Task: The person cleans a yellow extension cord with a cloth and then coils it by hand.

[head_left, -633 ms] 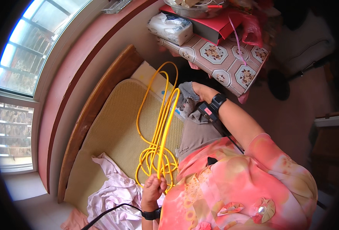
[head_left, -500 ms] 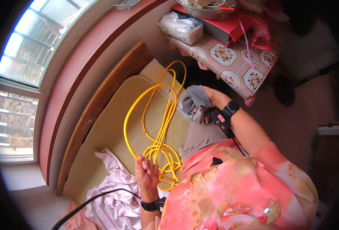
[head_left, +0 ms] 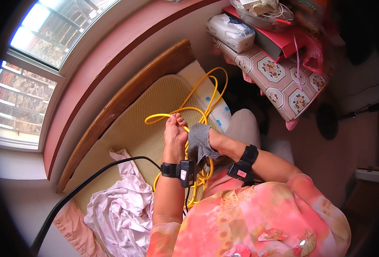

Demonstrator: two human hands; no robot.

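My left hand [head_left: 175,129] is closed around a yellow cable [head_left: 157,115], with a short bend of it sticking out beyond the fingers. Close beside it, my right hand [head_left: 217,142] grips a grey cloth [head_left: 203,138], which covers most of its fingers. The cloth is right against the cable strand below my left hand; whether it wraps around the strand is hidden. More loops of the cable stretch away over the seat and lie in a tangle near my lap, partly behind my forearms.
A woven mat [head_left: 155,100] covers the seat, edged by a wooden backrest [head_left: 125,98]. A crumpled pale pink cloth [head_left: 121,201] lies at left. A black cord [head_left: 82,188] runs to my left wrist. At the far right, a patterned table [head_left: 279,85] bears a tissue pack [head_left: 231,32] and red folder [head_left: 279,40].
My left hand has moved forward with the cable, and the large loop has shrunk. My right hand has brought the grey cloth leftward to the cable. The view has shifted slightly.
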